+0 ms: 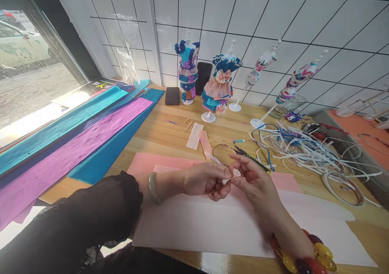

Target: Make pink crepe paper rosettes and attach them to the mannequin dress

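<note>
Between my two hands is a small pale pink pleated paper bow, pinched at its middle and fanned at the ends. My left hand grips one side of it between thumb and fingers. From the other side, my right hand holds it with the thumb and curled fingers. Beneath both hands lie large sheets of pale pink paper. Just beyond the fingers are green-and-black handled scissors, partly hidden by my right hand, and cut strips of pink paper.
Small dress forms in paper dresses stand along the tiled wall, near a phone. Tangled white and blue strips lie at right. Long teal and purple paper sheets cover the left side beside the window.
</note>
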`<state>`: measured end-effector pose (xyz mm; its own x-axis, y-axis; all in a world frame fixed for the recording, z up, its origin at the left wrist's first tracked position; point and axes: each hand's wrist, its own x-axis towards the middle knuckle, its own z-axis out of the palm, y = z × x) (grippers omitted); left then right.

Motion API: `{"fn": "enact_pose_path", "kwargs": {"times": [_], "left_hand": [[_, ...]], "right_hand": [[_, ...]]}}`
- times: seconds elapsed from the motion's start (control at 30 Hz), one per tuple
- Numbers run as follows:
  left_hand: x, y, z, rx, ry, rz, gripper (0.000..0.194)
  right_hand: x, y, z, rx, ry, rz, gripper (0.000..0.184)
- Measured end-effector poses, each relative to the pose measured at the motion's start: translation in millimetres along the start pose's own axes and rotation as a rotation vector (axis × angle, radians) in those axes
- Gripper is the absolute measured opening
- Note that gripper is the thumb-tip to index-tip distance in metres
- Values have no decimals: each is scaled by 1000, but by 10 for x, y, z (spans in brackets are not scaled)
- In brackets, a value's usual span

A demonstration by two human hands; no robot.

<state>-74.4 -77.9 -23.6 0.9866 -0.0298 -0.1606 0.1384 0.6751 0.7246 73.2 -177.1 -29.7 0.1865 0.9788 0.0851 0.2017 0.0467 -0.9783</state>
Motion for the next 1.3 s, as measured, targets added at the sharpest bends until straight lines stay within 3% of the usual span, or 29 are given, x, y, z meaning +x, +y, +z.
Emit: {"fn": "enact_pose_path", "kwargs": {"times": [0.23, 0.43, 0.7, 1.3], "left_hand": [[0, 32, -18, -106, 17, 21, 23], [5, 30, -10, 46, 58, 53, 26], [0, 3, -42, 124, 171, 37, 24], [24, 10, -87, 140, 170, 9, 30]], "right_hand": [[11, -3, -12, 3, -23, -81, 50], [1, -91, -6, 15, 63, -12, 29], [3, -74, -36, -14, 29, 56, 18], [-5, -100, -47, 33, 44, 47, 13]]}}
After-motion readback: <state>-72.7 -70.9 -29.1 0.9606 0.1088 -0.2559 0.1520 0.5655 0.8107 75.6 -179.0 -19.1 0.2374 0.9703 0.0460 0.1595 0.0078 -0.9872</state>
